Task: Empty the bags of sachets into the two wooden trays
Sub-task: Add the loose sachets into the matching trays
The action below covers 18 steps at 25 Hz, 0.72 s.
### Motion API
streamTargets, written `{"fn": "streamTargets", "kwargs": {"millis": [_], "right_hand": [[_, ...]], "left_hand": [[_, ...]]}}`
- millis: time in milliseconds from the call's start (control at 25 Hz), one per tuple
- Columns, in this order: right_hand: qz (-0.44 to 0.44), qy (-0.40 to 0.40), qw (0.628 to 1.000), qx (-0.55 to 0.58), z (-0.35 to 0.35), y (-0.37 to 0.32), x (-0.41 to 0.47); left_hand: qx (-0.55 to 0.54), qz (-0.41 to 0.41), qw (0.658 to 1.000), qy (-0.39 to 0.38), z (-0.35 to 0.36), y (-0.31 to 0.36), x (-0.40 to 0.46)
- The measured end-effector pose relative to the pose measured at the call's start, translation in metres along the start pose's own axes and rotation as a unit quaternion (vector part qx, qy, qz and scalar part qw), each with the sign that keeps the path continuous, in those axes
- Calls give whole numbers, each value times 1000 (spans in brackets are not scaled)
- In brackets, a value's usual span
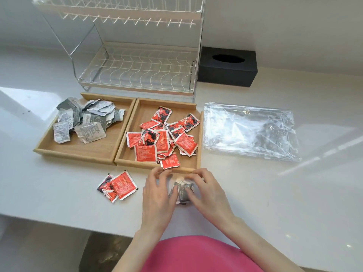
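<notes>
We take the right tray (pixel 198 134) as our landmark. It holds the heap of red sachets (pixel 163 138), kept apart from the grey sachets (pixel 84 118) in the left tray (pixel 78 152), which sits touching its left side; the two kinds look sorted one to a tray.

Just in front of the right tray's near rim, on the white table (pixel 275 193), both hands meet over a small bundle of grey sachets (pixel 181 190). The left hand (pixel 159 195) presses at the bundle's left side with fingers curled, and the right hand (pixel 206 193) has its grip closed on the top and right edge. We judge they gather the loose packets into one handful so they can go across in a single lift. Whether the left hand truly pinches or only steadies the bundle, we cannot tell.

In front of the tray and to its left lie two stray red sachets (pixel 116 186), apparently spilled short of the rim and not yet picked up. To the tray's right lie the flat clear bags (pixel 249 130), seemingly emptied and set aside out of the way.
</notes>
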State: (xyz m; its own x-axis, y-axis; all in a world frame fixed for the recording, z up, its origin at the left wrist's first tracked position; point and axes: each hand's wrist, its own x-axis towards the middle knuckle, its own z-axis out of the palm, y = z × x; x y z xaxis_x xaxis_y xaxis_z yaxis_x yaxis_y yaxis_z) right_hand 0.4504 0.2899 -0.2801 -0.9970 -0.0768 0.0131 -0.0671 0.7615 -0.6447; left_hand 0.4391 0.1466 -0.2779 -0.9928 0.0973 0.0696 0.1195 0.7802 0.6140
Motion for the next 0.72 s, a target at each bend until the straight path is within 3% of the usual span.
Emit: {"fn": "streamTargets", "kwargs": {"millis": [120, 360, 520, 720], "right_hand": [[5, -48, 999, -24, 12, -1, -4], [46, -39, 998, 4, 22, -5, -1], [67, -34, 997, 21, 27, -9, -4], [101, -41, 994, 26, 27, -11, 0]], "left_hand": [[24, 7, 1000, 9, 0, -8, -3], [70, -23, 991, -112, 8, -20, 0], [12, -42, 987, -153, 10, -16, 7], [46, 15, 981, -190, 14, -10, 8]]}}
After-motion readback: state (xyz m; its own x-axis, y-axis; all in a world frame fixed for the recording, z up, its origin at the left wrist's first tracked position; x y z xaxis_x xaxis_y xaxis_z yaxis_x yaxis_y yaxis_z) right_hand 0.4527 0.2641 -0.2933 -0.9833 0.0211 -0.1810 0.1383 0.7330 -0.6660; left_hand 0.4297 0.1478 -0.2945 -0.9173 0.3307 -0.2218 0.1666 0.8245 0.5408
